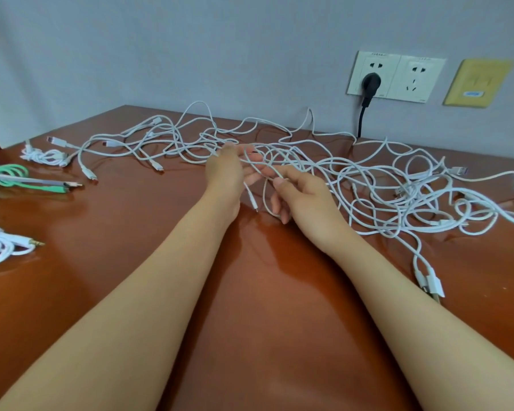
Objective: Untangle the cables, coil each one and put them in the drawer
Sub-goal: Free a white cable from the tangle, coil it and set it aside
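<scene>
While the white cables (368,179) are sprawling in one loose tangle across the table (250,307) from ten o'clock round to three o'clock, the right hand (303,197) is pinching a single strand between thumb and forefinger. The left hand (226,173), at its ten o'clock, is spreading its fingers through neighbouring loops (whether it is gripping one, I cannot tell). The cords are looking light, limp and snag-prone, so taking hold near the free plug (254,204) dangling between the hands is probably serving best.
</scene>
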`<state>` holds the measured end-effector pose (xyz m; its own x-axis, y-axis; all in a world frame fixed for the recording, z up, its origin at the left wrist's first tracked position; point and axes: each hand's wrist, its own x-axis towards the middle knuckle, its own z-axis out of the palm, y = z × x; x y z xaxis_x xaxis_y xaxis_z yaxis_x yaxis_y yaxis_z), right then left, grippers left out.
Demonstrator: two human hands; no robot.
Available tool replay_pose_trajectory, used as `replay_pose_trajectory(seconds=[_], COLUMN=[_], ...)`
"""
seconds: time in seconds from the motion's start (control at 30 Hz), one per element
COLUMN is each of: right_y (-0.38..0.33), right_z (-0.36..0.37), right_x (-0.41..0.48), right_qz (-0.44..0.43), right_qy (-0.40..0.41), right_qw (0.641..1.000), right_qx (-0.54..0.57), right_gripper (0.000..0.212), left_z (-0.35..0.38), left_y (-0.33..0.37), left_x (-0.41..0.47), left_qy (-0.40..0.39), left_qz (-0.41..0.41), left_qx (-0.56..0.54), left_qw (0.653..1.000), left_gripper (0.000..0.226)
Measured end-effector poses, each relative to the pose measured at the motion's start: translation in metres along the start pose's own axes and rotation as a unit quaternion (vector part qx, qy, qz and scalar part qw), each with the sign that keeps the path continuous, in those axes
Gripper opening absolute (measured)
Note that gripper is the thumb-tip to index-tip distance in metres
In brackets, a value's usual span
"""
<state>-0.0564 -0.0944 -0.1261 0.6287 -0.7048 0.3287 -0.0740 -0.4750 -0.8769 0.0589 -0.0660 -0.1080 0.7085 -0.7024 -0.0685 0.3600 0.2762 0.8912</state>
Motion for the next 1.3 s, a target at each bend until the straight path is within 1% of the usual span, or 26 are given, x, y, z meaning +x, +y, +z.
replay_pose_trajectory(seconds=[0.07, 0.13, 0.2, 0.23, 0.27, 0.3, 0.33, 0.4, 0.43, 0.5, 0.53, 0.6, 0.67, 0.73, 0.77, 0.83, 0.87, 0.93, 1.03, 1.1, 1.17, 1.23, 1.27, 1.3], right_y=[0.000, 0.001, 0.001, 0.001, 0.001, 0.000, -0.001, -0.003, -0.004, -0.005, -0.005, -0.005, -0.007, -0.008, -0.009, -0.008, -0.005, -0.002, 0.004, 0.003, -0.001, -0.009, -0.012, -0.013], right_z=[0.002, 0.003, 0.003, 0.003, 0.002, 0.002, 0.002, 0.003, 0.004, 0.006, 0.006, 0.004, 0.003, 0.003, 0.004, 0.004, 0.004, 0.003, -0.003, -0.005, -0.004, -0.002, -0.001, 0.001], right_x=[0.000, 0.000, 0.001, 0.001, 0.000, -0.002, -0.004, -0.009, -0.010, -0.010, -0.009, -0.010, -0.013, -0.015, -0.015, -0.014, -0.011, -0.006, 0.001, 0.001, -0.003, -0.008, -0.011, -0.014], right_qz=[0.005, 0.026, 0.035, 0.028, 0.013, -0.010, -0.040, -0.107, -0.126, -0.136, -0.135, -0.127, -0.117, -0.124, -0.123, -0.100, -0.083, -0.051, -0.003, 0.017, -0.002, -0.076, -0.121, -0.160], right_qy=[0.003, 0.030, 0.067, 0.077, 0.081, 0.080, 0.076, 0.065, 0.059, 0.052, 0.052, 0.061, 0.062, 0.039, 0.025, 0.013, 0.022, 0.071, 0.188, 0.232, 0.240, 0.244, 0.231, 0.200], right_qw=[1.000, 0.999, 0.997, 0.996, 0.995, 0.991, 0.983, 0.964, 0.957, 0.950, 0.950, 0.957, 0.970, 0.978, 0.979, 0.979, 0.978, 0.974, 0.964, 0.957, 0.952, 0.945, 0.943, 0.942], right_qx=[0.001, 0.010, 0.003, -0.019, -0.055, -0.106, -0.163, -0.236, -0.254, -0.276, -0.278, -0.255, -0.204, -0.166, -0.163, -0.177, -0.189, -0.209, -0.189, -0.174, -0.192, -0.204, -0.209, -0.218], right_gripper=[0.024, 0.026, 0.024, 0.025, 0.029, 0.033, 0.032, 0.020, 0.016, 0.020, 0.023, 0.025, 0.023, 0.011, 0.006, 0.011, 0.012, 0.012, 0.009, 0.021, 0.030, 0.031, 0.029, 0.026], left_z=[-0.005, -0.012, -0.018, -0.020, -0.021, -0.021, -0.021, -0.017, -0.015, -0.011, -0.010, -0.009, -0.010, -0.011, -0.011, -0.010, -0.010, -0.008, -0.003, -0.001, 0.001, 0.001, 0.000, -0.001], left_y=[0.003, 0.008, 0.012, 0.013, 0.015, 0.016, 0.017, 0.018, 0.018, 0.018, 0.019, 0.021, 0.025, 0.025, 0.024, 0.022, 0.022, 0.024, 0.030, 0.032, 0.030, 0.026, 0.025, 0.024], left_x=[0.008, 0.012, 0.013, 0.014, 0.014, 0.014, 0.014, 0.009, 0.006, -0.001, -0.003, -0.006, -0.007, -0.008, -0.008, -0.009, -0.009, -0.010, -0.013, -0.016, -0.019, -0.018, -0.017, -0.016], left_qy=[0.046, 0.059, 0.039, 0.016, -0.012, -0.040, -0.064, -0.102, -0.120, -0.155, -0.170, -0.191, -0.197, -0.192, -0.190, -0.191, -0.197, -0.209, -0.244, -0.264, -0.253, -0.211, -0.188, -0.171], left_qz=[-0.010, -0.043, -0.080, -0.103, -0.128, -0.147, -0.154, -0.140, -0.130, -0.127, -0.131, -0.138, -0.137, -0.128, -0.127, -0.134, -0.139, -0.152, -0.176, -0.180, -0.158, -0.100, -0.071, -0.052], left_qx=[-0.057, -0.168, -0.277, -0.319, -0.337, -0.317, -0.265, -0.113, -0.034, 0.096, 0.132, 0.149, 0.143, 0.150, 0.158, 0.164, 0.158, 0.139, 0.112, 0.115, 0.150, 0.228, 0.268, 0.298], left_qw=[0.997, 0.983, 0.957, 0.942, 0.933, 0.936, 0.950, 0.978, 0.984, 0.975, 0.968, 0.960, 0.960, 0.961, 0.961, 0.958, 0.958, 0.956, 0.947, 0.941, 0.943, 0.945, 0.942, 0.938], left_gripper=[0.032, 0.034, 0.039, 0.041, 0.041, 0.041, 0.039, 0.035, 0.033, 0.032, 0.033, 0.034, 0.035, 0.035, 0.035, 0.036, 0.036, 0.036, 0.037, 0.037, 0.036, 0.034, 0.032, 0.031])
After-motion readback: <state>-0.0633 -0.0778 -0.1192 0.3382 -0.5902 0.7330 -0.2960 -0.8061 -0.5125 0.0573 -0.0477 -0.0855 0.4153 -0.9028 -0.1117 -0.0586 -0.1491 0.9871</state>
